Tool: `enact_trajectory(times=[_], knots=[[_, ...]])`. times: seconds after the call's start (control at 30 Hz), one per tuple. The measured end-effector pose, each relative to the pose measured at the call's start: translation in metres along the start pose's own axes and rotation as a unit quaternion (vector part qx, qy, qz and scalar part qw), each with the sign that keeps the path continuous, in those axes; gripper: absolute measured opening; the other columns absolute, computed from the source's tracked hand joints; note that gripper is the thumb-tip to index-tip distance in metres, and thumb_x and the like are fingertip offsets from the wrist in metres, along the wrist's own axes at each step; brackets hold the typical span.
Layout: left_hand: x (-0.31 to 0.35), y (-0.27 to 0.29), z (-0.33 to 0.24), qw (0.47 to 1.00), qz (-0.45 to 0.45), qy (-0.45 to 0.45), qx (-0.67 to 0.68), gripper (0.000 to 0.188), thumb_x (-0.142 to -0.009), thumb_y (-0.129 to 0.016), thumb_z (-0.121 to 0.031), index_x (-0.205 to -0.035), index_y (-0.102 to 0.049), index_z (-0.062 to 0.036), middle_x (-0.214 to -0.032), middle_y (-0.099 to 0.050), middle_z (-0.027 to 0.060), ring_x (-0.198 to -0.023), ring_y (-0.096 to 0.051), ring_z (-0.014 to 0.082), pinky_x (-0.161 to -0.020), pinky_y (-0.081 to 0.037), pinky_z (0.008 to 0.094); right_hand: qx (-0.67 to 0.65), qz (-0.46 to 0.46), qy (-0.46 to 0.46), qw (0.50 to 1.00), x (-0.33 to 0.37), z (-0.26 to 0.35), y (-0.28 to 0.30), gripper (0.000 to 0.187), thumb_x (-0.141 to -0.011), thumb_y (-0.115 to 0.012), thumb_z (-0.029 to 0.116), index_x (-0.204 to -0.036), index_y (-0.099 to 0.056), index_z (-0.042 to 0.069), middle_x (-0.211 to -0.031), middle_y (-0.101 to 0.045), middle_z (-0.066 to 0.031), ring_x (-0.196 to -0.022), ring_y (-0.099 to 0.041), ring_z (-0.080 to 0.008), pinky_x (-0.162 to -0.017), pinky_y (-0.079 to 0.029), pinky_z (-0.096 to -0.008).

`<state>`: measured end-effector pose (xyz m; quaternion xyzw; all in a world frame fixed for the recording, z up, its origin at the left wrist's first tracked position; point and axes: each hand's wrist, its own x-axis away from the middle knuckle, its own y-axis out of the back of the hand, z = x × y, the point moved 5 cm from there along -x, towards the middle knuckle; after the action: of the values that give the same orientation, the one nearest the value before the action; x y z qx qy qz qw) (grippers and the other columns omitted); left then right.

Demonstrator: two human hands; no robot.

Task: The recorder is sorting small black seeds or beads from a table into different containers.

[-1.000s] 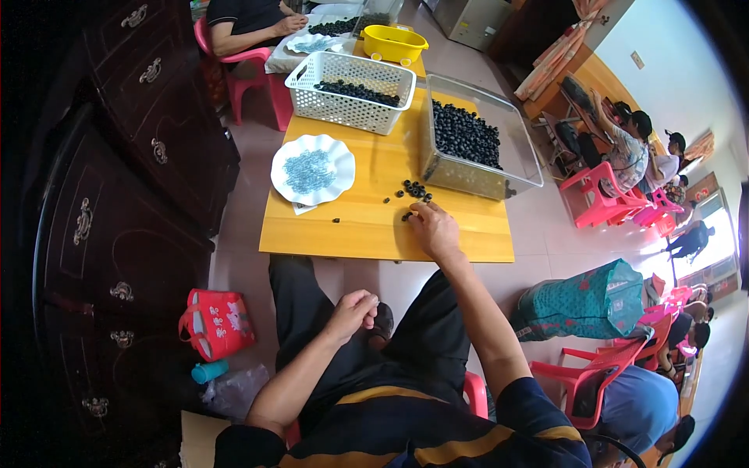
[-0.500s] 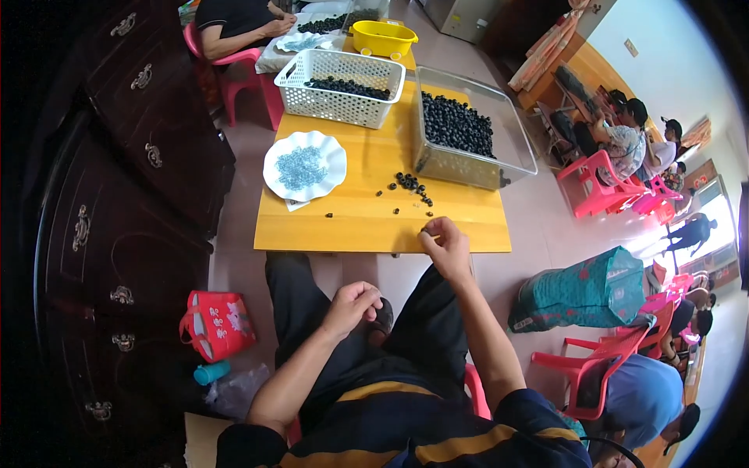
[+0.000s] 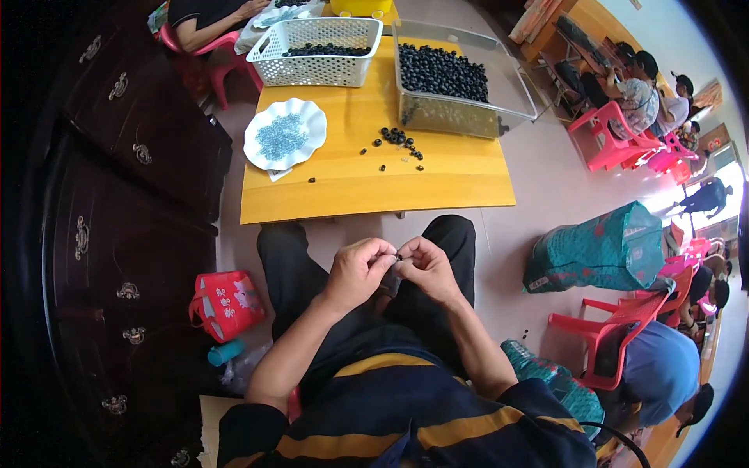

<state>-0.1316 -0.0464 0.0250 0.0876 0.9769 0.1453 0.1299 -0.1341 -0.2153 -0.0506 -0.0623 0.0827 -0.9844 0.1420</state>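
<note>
Above my lap, just off the table's near edge, my left hand (image 3: 358, 271) and my right hand (image 3: 430, 273) meet with pinched fingertips. A small black bead-like piece (image 3: 399, 257) shows between them, held by the right fingers. Whether the left fingers grip a tiny part of their own is too small to see. On the yellow wooden table (image 3: 343, 198) lies a loose group of small black pieces (image 3: 396, 136), with a few single ones around it. To their left, a white scalloped plate (image 3: 251, 148) bears many small clear bluish rings (image 3: 282, 136).
A white perforated basket (image 3: 312, 72) and a clear plastic bin (image 3: 449, 118), both with black pieces, stand at the table's far side. A teal woven sack (image 3: 597, 248) is on the right, a red bag (image 3: 228, 306) left. A co-worker's arm (image 3: 207, 33) shows far left.
My right hand has come back from the table's near edge with a black piece and met my left hand, which rose slightly. The view has shifted, so the table sits higher.
</note>
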Motion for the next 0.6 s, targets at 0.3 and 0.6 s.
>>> enact_trajectory(times=[0.3,0.6], knots=[[0.0,-0.014,-0.003,0.994,0.015,-0.029,-0.102,0.009,-0.083,-0.069,-0.005,-0.09,-0.064,-0.0022,-0.082,-0.067,0.0137,-0.075,-0.066,0.0324,-0.065,-0.052,0.0375,-0.016,0.007,0.012,1.0,0.008,-0.004,-0.001,0.021,-0.089,-0.066,-0.002,-0.109,-0.061,0.001,-0.096,-0.064,0.0,-0.083,-0.06,-0.0051,-0.075,-0.051,-0.0205],[-0.003,-0.014,-0.002,0.995,0.044,-0.027,-0.082,0.009,-0.083,-0.071,-0.002,-0.089,-0.066,-0.002,-0.08,-0.069,0.0087,-0.068,-0.066,0.0205,-0.061,-0.051,0.0295,-0.054,-0.009,-0.031,0.998,0.009,-0.001,0.0,0.02,-0.088,-0.07,0.005,-0.107,-0.067,0.001,-0.096,-0.069,-0.0008,-0.087,-0.062,-0.0071,-0.08,-0.051,-0.0234]])
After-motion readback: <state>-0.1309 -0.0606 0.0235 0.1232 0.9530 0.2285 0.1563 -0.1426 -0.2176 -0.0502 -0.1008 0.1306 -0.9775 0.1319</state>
